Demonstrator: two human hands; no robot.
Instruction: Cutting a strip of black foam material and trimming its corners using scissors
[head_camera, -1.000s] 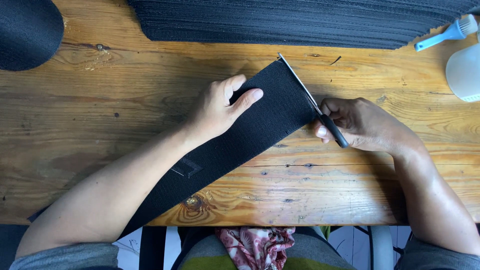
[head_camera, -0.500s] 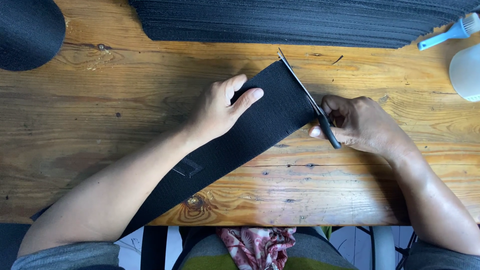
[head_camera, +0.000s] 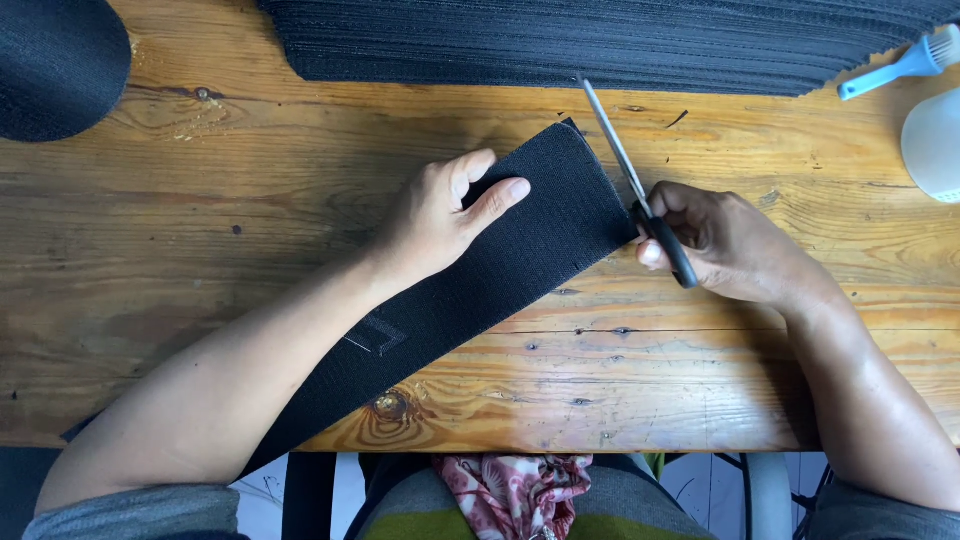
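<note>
A wide black woven strap (head_camera: 520, 250) lies diagonally across the wooden table (head_camera: 250, 200), its end pointing up and right. My left hand (head_camera: 445, 215) presses flat on the strap near that end, fingers spread. My right hand (head_camera: 730, 245) grips the black handles of a pair of scissors (head_camera: 635, 185). The steel blades point up and left and lie along the strap's cut end, closed or nearly so.
A large stack of black straps (head_camera: 600, 40) fills the far edge. A black roll (head_camera: 55, 60) sits at the top left. A light blue brush (head_camera: 900, 60) and a white bottle (head_camera: 935, 145) stand at the far right. The table's front edge runs near my lap.
The scissors have shifted slightly along the strap's end edge, their blades now nearer together. My left hand has stayed put on the strap.
</note>
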